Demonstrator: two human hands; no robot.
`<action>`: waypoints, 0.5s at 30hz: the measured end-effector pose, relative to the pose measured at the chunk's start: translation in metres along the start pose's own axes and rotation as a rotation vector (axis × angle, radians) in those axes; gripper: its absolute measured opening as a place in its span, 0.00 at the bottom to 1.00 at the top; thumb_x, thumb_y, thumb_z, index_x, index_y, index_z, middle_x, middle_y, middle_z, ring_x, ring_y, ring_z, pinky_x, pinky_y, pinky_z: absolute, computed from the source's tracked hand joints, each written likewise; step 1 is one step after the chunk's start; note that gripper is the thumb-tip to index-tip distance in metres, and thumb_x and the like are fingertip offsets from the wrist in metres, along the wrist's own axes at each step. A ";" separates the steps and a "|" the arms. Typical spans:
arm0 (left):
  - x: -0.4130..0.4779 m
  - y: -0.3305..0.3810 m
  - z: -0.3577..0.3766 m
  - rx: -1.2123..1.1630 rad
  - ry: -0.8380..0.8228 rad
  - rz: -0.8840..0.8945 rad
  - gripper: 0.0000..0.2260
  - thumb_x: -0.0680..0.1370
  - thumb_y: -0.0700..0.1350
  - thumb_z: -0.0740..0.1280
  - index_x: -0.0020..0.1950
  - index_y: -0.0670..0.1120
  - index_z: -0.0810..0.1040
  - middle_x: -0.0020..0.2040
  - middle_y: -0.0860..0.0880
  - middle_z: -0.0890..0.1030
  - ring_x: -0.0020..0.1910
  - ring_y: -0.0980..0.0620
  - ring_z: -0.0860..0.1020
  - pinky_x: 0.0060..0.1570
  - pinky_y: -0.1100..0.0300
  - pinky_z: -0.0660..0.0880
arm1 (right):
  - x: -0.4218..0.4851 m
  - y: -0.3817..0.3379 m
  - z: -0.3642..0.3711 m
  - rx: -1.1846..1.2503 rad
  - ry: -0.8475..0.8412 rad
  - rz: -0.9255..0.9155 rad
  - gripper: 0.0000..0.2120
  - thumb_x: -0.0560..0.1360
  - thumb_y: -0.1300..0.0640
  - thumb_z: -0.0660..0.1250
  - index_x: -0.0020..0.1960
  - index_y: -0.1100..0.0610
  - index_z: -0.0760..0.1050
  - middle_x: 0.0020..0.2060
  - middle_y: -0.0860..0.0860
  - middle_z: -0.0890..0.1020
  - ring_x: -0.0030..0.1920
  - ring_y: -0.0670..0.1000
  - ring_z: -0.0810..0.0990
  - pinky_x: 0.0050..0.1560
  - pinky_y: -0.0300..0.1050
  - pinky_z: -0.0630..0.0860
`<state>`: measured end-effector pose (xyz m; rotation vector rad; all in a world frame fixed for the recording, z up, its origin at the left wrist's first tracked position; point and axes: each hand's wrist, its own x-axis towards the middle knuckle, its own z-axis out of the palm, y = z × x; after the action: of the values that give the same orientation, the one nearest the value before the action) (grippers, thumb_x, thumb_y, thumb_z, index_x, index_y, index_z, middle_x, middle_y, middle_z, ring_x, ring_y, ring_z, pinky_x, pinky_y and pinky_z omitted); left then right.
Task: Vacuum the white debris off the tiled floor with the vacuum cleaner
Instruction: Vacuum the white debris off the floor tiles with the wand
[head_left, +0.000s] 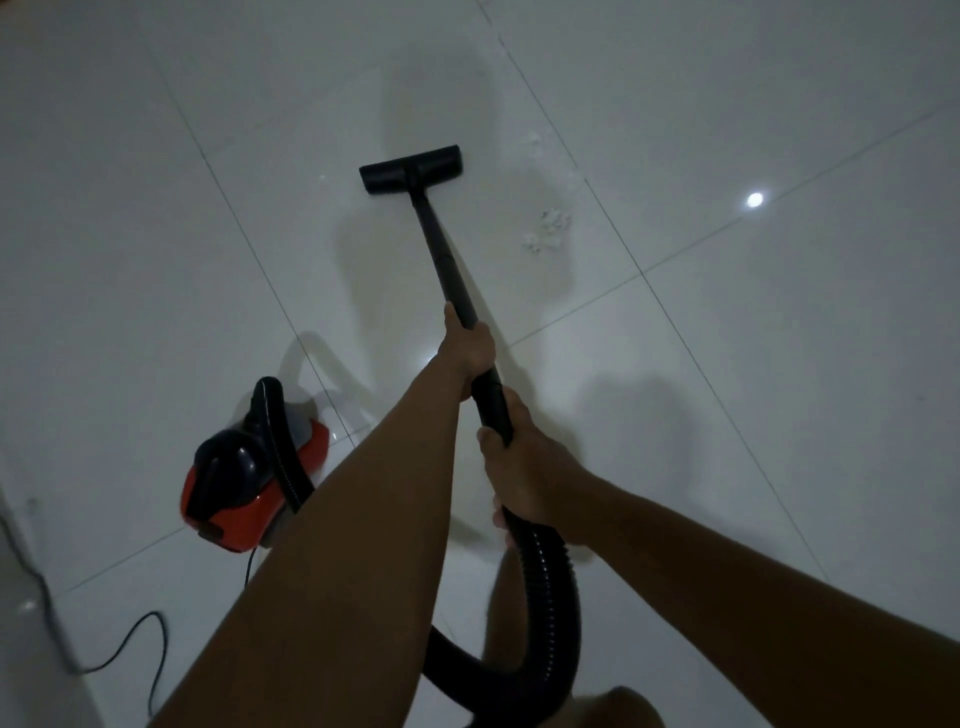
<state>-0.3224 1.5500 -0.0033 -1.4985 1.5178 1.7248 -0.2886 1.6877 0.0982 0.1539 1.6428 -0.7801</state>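
Observation:
A black vacuum wand (441, 249) slants up the middle of the white tiled floor (208, 156) and ends in a flat black floor head (410, 169) resting on the tiles. My left hand (467, 353) grips the wand halfway down. My right hand (524, 478) grips its lower end, where the ribbed black hose (550, 587) begins. White debris (545, 228) lies in small clumps to the right of the wand, and more specks (540, 143) lie right of the head. The red and black vacuum body (249, 478) sits on the floor at lower left.
A dark power cord (130, 644) snakes across the floor at bottom left beside a pale wall or cabinet edge (31, 623). The hose loops under my arms at the bottom. A lamp's reflection (755, 199) glints on the tiles at right.

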 end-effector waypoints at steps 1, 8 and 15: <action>-0.007 -0.011 0.001 0.004 -0.007 0.003 0.29 0.84 0.49 0.53 0.79 0.59 0.38 0.61 0.44 0.71 0.42 0.48 0.73 0.47 0.52 0.76 | -0.004 0.012 0.007 0.012 0.001 -0.005 0.29 0.86 0.48 0.57 0.80 0.32 0.46 0.45 0.59 0.78 0.28 0.52 0.78 0.23 0.40 0.75; -0.064 -0.091 0.007 0.063 -0.041 0.009 0.28 0.85 0.48 0.53 0.80 0.58 0.41 0.61 0.44 0.73 0.41 0.49 0.72 0.36 0.56 0.73 | -0.051 0.091 0.057 0.128 0.028 -0.041 0.26 0.86 0.50 0.57 0.79 0.35 0.52 0.40 0.57 0.76 0.24 0.50 0.77 0.22 0.40 0.75; -0.110 -0.161 0.014 0.122 -0.069 0.003 0.28 0.85 0.48 0.54 0.80 0.57 0.41 0.53 0.45 0.72 0.41 0.49 0.73 0.34 0.56 0.73 | -0.093 0.153 0.096 0.132 0.046 -0.036 0.26 0.85 0.51 0.58 0.80 0.40 0.53 0.60 0.63 0.69 0.25 0.54 0.78 0.21 0.39 0.74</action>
<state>-0.1574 1.6525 0.0169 -1.3633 1.5604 1.6365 -0.1087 1.7799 0.1197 0.2378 1.6413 -0.9186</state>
